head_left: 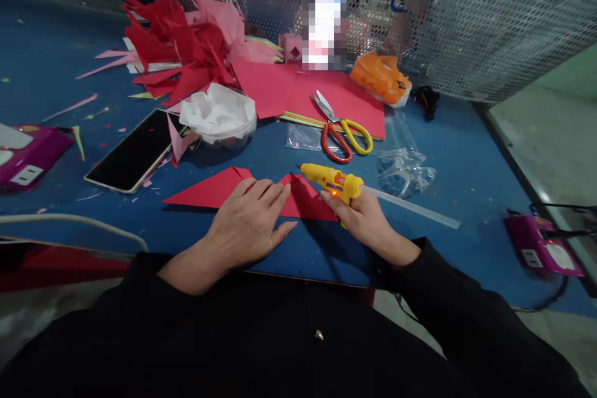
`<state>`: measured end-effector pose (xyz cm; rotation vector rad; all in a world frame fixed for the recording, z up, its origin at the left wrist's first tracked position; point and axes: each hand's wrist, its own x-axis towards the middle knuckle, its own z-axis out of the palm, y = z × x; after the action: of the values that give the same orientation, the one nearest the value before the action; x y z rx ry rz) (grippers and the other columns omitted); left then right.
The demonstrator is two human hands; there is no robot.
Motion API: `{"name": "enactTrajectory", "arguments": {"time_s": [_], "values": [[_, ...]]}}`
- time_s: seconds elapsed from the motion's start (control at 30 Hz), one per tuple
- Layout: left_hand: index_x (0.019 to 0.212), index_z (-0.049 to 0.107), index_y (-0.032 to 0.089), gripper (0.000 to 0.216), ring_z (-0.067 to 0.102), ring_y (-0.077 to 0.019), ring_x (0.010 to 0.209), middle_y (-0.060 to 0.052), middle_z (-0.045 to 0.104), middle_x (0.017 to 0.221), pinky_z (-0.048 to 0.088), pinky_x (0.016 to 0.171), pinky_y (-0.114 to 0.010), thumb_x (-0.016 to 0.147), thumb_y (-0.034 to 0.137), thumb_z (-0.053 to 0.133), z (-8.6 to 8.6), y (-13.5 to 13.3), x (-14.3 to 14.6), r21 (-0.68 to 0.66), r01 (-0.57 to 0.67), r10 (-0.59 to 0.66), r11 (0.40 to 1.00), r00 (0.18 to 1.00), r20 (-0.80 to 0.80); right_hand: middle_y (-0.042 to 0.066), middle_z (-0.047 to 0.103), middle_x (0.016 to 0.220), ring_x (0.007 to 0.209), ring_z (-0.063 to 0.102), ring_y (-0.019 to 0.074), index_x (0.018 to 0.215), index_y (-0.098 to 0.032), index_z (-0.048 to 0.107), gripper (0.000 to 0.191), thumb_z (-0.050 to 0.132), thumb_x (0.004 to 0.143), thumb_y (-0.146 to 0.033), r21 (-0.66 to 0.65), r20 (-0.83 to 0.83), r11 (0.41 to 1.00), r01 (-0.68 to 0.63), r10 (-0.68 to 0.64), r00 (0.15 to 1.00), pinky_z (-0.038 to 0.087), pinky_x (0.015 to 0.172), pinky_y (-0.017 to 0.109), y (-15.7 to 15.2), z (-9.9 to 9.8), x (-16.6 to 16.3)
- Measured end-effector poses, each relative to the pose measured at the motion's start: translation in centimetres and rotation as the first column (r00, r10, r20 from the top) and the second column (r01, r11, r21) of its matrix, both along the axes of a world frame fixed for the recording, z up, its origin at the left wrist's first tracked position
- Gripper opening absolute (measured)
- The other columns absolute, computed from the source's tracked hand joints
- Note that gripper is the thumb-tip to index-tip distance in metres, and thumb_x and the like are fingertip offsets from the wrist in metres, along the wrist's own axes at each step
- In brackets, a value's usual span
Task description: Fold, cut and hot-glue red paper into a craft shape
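A folded sheet of red paper (205, 191) lies on the blue table near its front edge. My left hand (249, 214) rests flat on this paper, fingers stretched out and thumb apart, covering its middle. In my right hand (366, 217) is a yellow hot glue gun (329, 179), its nozzle pointing left just above the paper's upper edge. A small orange light glows on the gun. From its back end sticks a long clear glue stick (413, 206). Scissors (336, 130) with one red and one yellow handle lie open beyond the gun.
Red and pink paper scraps (186, 43) pile at the back left. A phone (133, 152) and a bowl with white lining (219, 113) stand left. Red paper sheets (303, 90), an orange packet (382, 78) and clear plastic (405, 171) lie behind. Purple power strips (541, 245) sit at both sides.
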<state>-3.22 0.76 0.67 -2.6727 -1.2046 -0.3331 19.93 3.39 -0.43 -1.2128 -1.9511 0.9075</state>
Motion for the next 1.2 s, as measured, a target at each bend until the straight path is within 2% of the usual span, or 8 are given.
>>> {"name": "enactTrajectory", "arguments": {"time_s": [0.2, 0.37, 0.43, 0.53, 0.7, 0.93, 1.07, 1.2], "values": [[0.129, 0.061, 0.005, 0.052, 0.061, -0.0316, 0.104, -0.016, 0.070, 0.117, 0.042, 0.090, -0.046, 0.100, 0.043, 0.042, -0.2, 0.1, -0.2, 0.019, -0.014, 0.014, 1.000, 1.000, -0.007, 0.001, 0.059, 0.067, 0.058, 0.053, 0.0143, 0.073, -0.020, 0.062, 0.035, 0.053, 0.094, -0.047, -0.058, -0.074, 0.992, 0.116, -0.120, 0.990, 0.043, 0.053, 0.028, 0.1, 1.3, 0.7], [0.127, 0.063, 0.007, 0.047, 0.061, -0.0317, 0.104, -0.015, 0.071, 0.117, 0.040, 0.089, -0.046, 0.100, 0.039, 0.041, -0.2, 0.3, -0.2, 0.051, -0.002, 0.003, 0.999, 1.000, -0.005, 0.004, 0.062, 0.079, 0.067, 0.056, 0.0179, 0.083, -0.020, 0.058, 0.033, 0.045, 0.092, -0.050, 0.035, 0.007, 0.919, 0.392, -0.392, 0.920, 0.044, 0.060, 0.031, 0.8, 2.9, 4.0], [0.126, 0.064, 0.008, 0.046, 0.061, -0.0315, 0.102, -0.015, 0.071, 0.117, 0.040, 0.089, -0.046, 0.100, 0.039, 0.042, -0.2, 0.3, -0.2, 0.060, 0.004, -0.004, 0.998, 1.000, -0.004, 0.006, 0.061, 0.084, 0.069, 0.055, 0.0197, 0.093, -0.020, 0.058, 0.030, 0.047, 0.092, -0.048, 0.237, 0.206, 0.805, 0.544, -0.589, 0.781, 0.042, 0.061, 0.032, 1.1, 3.8, 5.6], [0.125, 0.064, 0.008, 0.045, 0.062, -0.0310, 0.100, -0.014, 0.071, 0.116, 0.040, 0.089, -0.045, 0.100, 0.038, 0.043, -0.2, 0.3, -0.2, 0.072, 0.005, -0.005, 0.997, 1.000, 0.004, 0.012, 0.061, 0.092, 0.070, 0.054, 0.0209, 0.098, -0.015, 0.061, 0.027, 0.054, 0.088, -0.040, 0.498, 0.484, 0.671, 0.550, -0.741, 0.466, 0.037, 0.060, 0.032, 1.4, 4.7, 7.8], [0.123, 0.065, 0.007, 0.044, 0.061, -0.0313, 0.100, -0.014, 0.071, 0.114, 0.040, 0.088, -0.045, 0.100, 0.038, 0.044, -0.3, 0.3, -0.3, 0.087, 0.010, -0.012, 0.996, 1.000, 0.020, 0.017, 0.063, 0.092, 0.069, 0.053, 0.0209, 0.095, -0.009, 0.067, 0.030, 0.055, 0.088, -0.036, 0.518, 0.722, 0.716, 0.467, -0.659, 0.210, 0.031, 0.059, 0.031, 1.9, 4.8, 9.5], [0.124, 0.064, 0.008, 0.042, 0.062, -0.0309, 0.100, -0.013, 0.071, 0.115, 0.040, 0.089, -0.046, 0.100, 0.036, 0.044, -0.4, 0.3, -0.3, 0.086, 0.006, -0.007, 0.996, 1.000, 0.014, 0.018, 0.066, 0.094, 0.077, 0.059, 0.0256, 0.098, -0.010, 0.068, 0.033, 0.051, 0.093, -0.037, 0.481, 0.785, 0.783, 0.395, -0.585, 0.204, 0.036, 0.064, 0.033, 1.7, 4.7, 10.2], [0.124, 0.064, 0.009, 0.041, 0.062, -0.0305, 0.101, -0.013, 0.071, 0.116, 0.041, 0.090, -0.046, 0.100, 0.035, 0.045, -0.5, 0.2, -0.3, 0.076, -0.005, 0.003, 0.997, 1.000, 0.031, 0.024, 0.067, 0.103, 0.085, 0.063, 0.0323, 0.111, -0.007, 0.066, 0.042, 0.052, 0.094, -0.043, 0.533, 0.760, 0.778, 0.332, -0.613, 0.216, 0.045, 0.069, 0.039, -1.9, 6.6, 10.4], [0.124, 0.064, 0.009, 0.041, 0.062, -0.0310, 0.103, -0.013, 0.071, 0.117, 0.041, 0.090, -0.047, 0.100, 0.034, 0.046, -0.6, 0.0, -0.2, 0.061, -0.009, 0.008, 0.998, 1.000, 0.030, 0.027, 0.067, 0.115, 0.098, 0.064, 0.0395, 0.131, -0.004, 0.056, 0.058, 0.038, 0.100, -0.050, 0.634, 0.603, 0.721, 0.280, -0.688, 0.404, 0.050, 0.079, 0.051, -8.0, 8.1, 6.6]]}}
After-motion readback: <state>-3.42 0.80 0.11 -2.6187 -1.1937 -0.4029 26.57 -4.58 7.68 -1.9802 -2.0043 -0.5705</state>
